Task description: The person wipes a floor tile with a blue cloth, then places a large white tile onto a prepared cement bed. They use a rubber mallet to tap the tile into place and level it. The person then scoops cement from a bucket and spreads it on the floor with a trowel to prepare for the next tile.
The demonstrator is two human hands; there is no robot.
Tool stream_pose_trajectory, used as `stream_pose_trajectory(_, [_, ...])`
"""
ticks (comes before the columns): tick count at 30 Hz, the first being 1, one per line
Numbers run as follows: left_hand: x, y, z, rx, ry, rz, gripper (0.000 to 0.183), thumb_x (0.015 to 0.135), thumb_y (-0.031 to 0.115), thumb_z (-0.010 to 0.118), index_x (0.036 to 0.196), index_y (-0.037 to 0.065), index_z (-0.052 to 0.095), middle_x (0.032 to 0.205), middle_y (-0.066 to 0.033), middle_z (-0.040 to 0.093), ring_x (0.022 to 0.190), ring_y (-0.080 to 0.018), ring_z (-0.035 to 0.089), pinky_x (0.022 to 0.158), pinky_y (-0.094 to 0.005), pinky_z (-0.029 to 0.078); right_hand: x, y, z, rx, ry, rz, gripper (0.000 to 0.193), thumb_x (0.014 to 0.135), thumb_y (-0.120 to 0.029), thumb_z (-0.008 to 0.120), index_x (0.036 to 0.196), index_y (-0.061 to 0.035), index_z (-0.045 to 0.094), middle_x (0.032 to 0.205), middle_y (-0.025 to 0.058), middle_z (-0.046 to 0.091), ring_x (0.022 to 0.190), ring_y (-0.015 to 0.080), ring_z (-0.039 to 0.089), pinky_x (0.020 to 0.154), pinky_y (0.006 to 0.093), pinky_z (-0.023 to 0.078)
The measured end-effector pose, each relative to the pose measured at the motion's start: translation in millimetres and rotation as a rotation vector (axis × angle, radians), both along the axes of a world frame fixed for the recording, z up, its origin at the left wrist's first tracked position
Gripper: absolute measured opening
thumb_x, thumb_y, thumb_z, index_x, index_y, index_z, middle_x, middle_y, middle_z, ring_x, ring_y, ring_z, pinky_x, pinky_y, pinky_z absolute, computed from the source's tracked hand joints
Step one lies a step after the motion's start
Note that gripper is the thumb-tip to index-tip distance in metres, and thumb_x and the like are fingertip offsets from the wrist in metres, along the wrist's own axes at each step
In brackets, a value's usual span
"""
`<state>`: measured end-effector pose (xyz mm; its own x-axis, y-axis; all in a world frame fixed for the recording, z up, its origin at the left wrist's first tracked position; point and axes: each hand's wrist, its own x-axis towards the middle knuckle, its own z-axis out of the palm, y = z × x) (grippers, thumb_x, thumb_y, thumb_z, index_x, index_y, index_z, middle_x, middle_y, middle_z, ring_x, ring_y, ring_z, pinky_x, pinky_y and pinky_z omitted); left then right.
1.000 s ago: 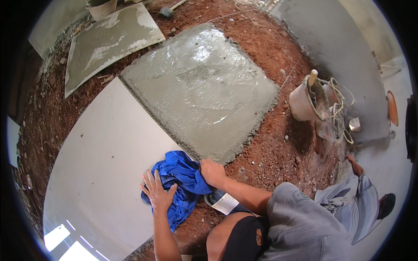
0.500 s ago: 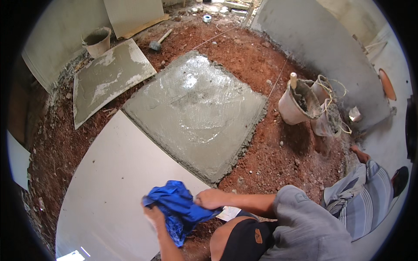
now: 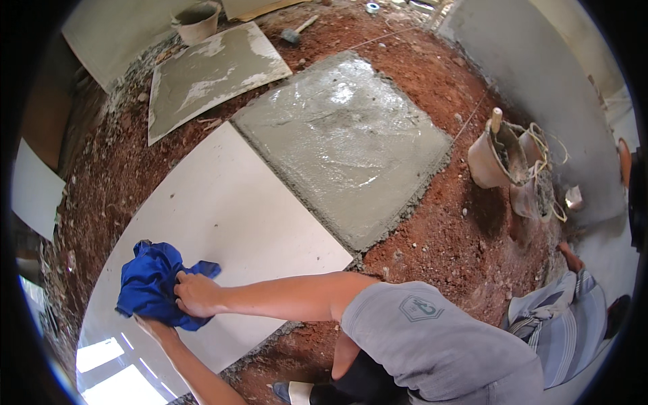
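Observation:
A crumpled blue cloth [image 3: 150, 280] is bunched over the left part of a large glossy white floor tile [image 3: 223, 209]. My right hand [image 3: 196, 294] grips the cloth's right side, fingers curled into it. Beneath the cloth's lower edge comes my left hand [image 3: 152, 327], most of its fingers covered by the fabric; it holds the cloth from below. Beyond the tile's upper right edge lies a square bed of wet grey mortar [image 3: 344, 148], shiny and slightly uneven.
A mortar-smeared tile [image 3: 216, 67] lies at the back left, near a bucket [image 3: 196, 23] and a mallet [image 3: 297, 32]. At right stand buckets [image 3: 489, 162], one holding a wooden-handled tool. String crosses the red soil [image 3: 418, 250]. A person's striped garment [image 3: 563, 324] shows at lower right.
Both hands have carried the blue cloth leftward across the white tile. My right arm now reaches over the tile. The view has shifted, so the surroundings sit further right and higher.

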<state>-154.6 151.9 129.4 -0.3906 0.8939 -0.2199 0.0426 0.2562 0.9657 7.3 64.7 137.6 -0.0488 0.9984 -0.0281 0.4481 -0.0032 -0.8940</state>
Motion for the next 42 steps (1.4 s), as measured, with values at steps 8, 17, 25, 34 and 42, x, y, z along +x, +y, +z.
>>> stream_pose_trajectory(8, [-41, 4, -27, -0.259, 0.481, -0.399, 0.061, 0.092, 0.030, 0.051, 0.142, -0.001, 0.032, 0.135, -0.0214, 0.047, 0.119, -0.0369, 0.050, 0.100, -0.0428, 0.040, 78, -72, 68, -0.214, -0.255, 0.370, 0.035, 0.087, -0.031, 0.053, 0.106, -0.0048, 0.066, 0.125, 0.0196, 0.055, 0.115, 0.0341, 0.053, 0.098, 0.0451, 0.042])
stream_pose_trajectory(17, [-138, -285, 220, -0.542, 1.146, -1.336, 0.033, 0.091, 0.018, 0.051, 0.115, -0.003, 0.059, 0.119, -0.0221, 0.058, 0.107, -0.0362, 0.055, 0.091, -0.0430, 0.044, 295, -526, 293, -1.194, -0.429, -0.616, 0.031, 0.083, -0.029, 0.058, 0.110, -0.0150, 0.066, 0.118, 0.0181, 0.060, 0.102, 0.0377, 0.060, 0.083, 0.0466, 0.048])
stream_pose_trajectory(25, [-161, -300, 385, -0.813, 0.947, -1.265, 0.030, 0.092, 0.020, 0.049, 0.109, -0.003, 0.060, 0.113, -0.0217, 0.058, 0.097, -0.0332, 0.057, 0.082, -0.0429, 0.046, 126, -815, 450, -1.629, -0.424, -1.208, 0.031, 0.084, -0.029, 0.059, 0.089, -0.0002, 0.068, 0.091, 0.0237, 0.066, 0.092, 0.0401, 0.064, 0.077, 0.0458, 0.051])
stream_pose_trajectory(34, [-85, -212, 429, -0.356, 0.669, -0.874, 0.034, 0.090, 0.026, 0.049, 0.097, -0.006, 0.060, 0.090, -0.0240, 0.063, 0.084, -0.0349, 0.059, 0.075, -0.0457, 0.044, 67, -728, 378, -1.122, 0.193, -1.142, 0.044, 0.085, -0.039, 0.055, 0.087, 0.0017, 0.070, 0.085, 0.0238, 0.067, 0.086, 0.0398, 0.065, 0.076, 0.0449, 0.049])
stream_pose_trajectory(42, [283, -199, 424, -0.319, 0.684, -1.238, 0.041, 0.090, 0.030, 0.053, 0.114, -0.001, 0.063, 0.113, -0.0237, 0.064, 0.110, -0.0339, 0.059, 0.096, -0.0386, 0.044, 201, -702, 382, -0.719, 0.436, -1.472, 0.034, 0.092, -0.027, 0.056, 0.070, -0.0026, 0.063, 0.061, 0.0039, 0.060, 0.052, 0.0136, 0.057, 0.047, 0.0290, 0.044])
